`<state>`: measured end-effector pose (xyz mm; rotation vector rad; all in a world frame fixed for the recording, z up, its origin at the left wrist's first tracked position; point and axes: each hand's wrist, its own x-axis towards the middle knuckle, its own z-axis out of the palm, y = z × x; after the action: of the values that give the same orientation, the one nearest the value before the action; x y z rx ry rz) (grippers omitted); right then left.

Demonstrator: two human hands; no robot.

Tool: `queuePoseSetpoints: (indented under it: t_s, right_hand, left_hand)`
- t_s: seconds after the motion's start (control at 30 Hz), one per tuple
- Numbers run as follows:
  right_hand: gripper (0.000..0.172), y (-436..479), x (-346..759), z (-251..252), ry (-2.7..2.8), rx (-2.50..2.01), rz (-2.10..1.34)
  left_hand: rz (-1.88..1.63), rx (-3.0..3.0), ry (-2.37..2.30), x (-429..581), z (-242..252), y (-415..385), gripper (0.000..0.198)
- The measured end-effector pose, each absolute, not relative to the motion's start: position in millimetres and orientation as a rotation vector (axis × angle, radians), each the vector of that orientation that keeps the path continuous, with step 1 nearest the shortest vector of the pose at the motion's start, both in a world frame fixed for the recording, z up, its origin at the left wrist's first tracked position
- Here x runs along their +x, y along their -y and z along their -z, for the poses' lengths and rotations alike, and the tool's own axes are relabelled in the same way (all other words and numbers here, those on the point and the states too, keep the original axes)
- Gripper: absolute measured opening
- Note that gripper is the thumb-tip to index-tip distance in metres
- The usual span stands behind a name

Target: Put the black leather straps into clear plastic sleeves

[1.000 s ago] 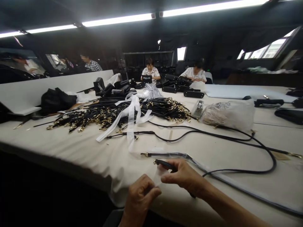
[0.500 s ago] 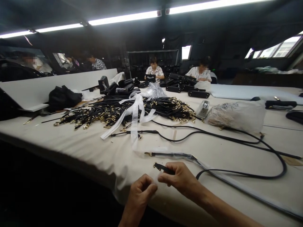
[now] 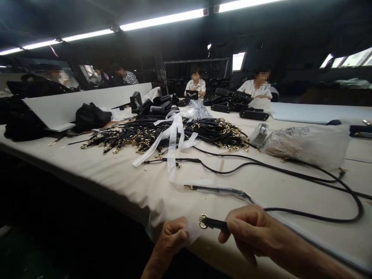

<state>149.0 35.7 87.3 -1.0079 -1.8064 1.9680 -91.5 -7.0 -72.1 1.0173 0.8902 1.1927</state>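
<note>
My right hand (image 3: 255,232) is closed on the end of a black strap (image 3: 215,223), and a gold ring (image 3: 203,221) sticks out from it to the left. My left hand (image 3: 173,236), at the table's front edge, pinches a translucent plastic strip (image 3: 193,231) just left of the ring. Above both hands lies a plastic-wrapped strap (image 3: 221,190) with a gold clasp at its tip. Behind my right hand, a black cord-like strap (image 3: 319,217) loops over the table.
A heap of black straps (image 3: 162,130) with gold hooks fills the middle, white strips (image 3: 173,147) draped over it. At right are a clear plastic bag (image 3: 308,143) and a small box (image 3: 260,135). Black bags (image 3: 223,108) and two seated people (image 3: 195,85) are beyond.
My right hand has moved right and turned, bringing the gold ring into clearer view. The plastic strip now shows at my left fingertips. The whole view has shifted slightly.
</note>
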Motion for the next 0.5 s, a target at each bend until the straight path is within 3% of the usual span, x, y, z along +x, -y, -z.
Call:
queuePoseSetpoints:
  t_s: [0.5]
  right_hand:
    - [0.060,-25,131,-49,1.505,-0.789,-2.268]
  left_hand:
    - [-1.197,0.920,-0.719,-75,74,11,0.043]
